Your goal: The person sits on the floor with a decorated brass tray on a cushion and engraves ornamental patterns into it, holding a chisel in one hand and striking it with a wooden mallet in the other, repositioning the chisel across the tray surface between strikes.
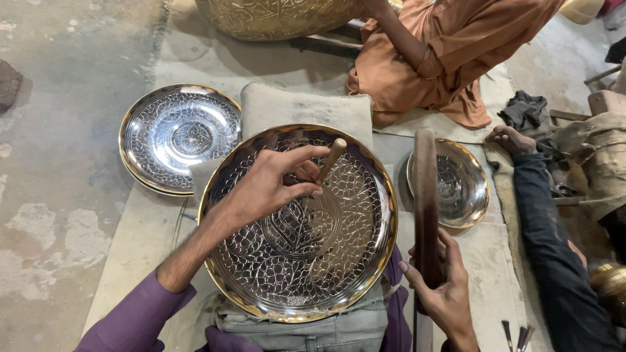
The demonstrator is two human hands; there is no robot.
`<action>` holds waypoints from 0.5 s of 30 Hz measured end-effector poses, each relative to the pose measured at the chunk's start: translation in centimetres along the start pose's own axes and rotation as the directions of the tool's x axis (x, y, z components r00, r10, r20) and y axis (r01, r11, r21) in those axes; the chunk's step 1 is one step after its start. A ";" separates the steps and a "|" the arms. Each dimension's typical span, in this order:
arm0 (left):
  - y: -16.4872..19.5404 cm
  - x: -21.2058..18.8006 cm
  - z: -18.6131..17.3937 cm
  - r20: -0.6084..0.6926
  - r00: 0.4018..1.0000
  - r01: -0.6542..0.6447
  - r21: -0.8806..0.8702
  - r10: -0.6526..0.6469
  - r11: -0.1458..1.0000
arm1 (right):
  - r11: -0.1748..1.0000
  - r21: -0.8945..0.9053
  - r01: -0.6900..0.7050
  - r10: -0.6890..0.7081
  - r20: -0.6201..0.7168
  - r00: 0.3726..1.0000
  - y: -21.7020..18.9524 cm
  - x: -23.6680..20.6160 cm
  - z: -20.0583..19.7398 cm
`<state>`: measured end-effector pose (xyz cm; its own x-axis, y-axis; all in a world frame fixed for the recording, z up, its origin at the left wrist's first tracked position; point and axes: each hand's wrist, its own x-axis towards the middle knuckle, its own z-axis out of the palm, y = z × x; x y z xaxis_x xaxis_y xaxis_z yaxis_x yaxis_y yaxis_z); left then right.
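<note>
A large engraved metal plate [326,261] with a gold rim rests tilted on my lap against a grey cushion [293,107]. My left hand [270,182] lies over the plate's upper middle and pinches a thin chisel with a wooden-looking top [331,160], its tip set on the engraved pattern. To the right of the plate, my right hand [443,287] grips the handle of a hammer [425,189], whose blurred dark shaft points upward.
A second engraved plate [179,137] lies at the left, a smaller one [456,186] at the right. A person in orange sits at the back by a big brass vessel [274,16]. Another person's dark-sleeved arm [548,234] stretches along the right. Several small tools [518,336] lie bottom right.
</note>
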<state>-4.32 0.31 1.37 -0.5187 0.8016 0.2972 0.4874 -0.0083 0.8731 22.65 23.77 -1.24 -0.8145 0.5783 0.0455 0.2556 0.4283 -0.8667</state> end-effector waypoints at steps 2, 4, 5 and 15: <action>0.2 0.1 0.0 0.017 1.000 0.007 -0.005 -0.007 1.000 | 0.998 -0.030 0.051 -0.051 0.008 0.999 0.2 0.0 -0.2; 0.3 0.2 0.0 0.009 1.000 0.019 -0.018 -0.019 1.000 | 0.991 -0.060 0.120 -0.119 0.018 0.993 0.5 0.0 -0.3; 0.4 0.2 0.0 0.006 1.000 0.024 -0.024 -0.024 0.999 | 0.981 -0.097 0.170 -0.169 0.019 0.985 0.7 0.0 -0.3; 0.2 0.9 0.4 0.111 0.994 -0.003 0.036 -0.001 0.999 | 0.983 -0.183 0.011 -0.013 -0.010 1.000 1.7 0.4 -0.1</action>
<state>-4.38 1.27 1.60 -0.4378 0.8631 0.2518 0.5140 0.0104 0.8577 22.84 24.81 -2.68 -0.8126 0.5795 0.0622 0.3373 0.5547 -0.7606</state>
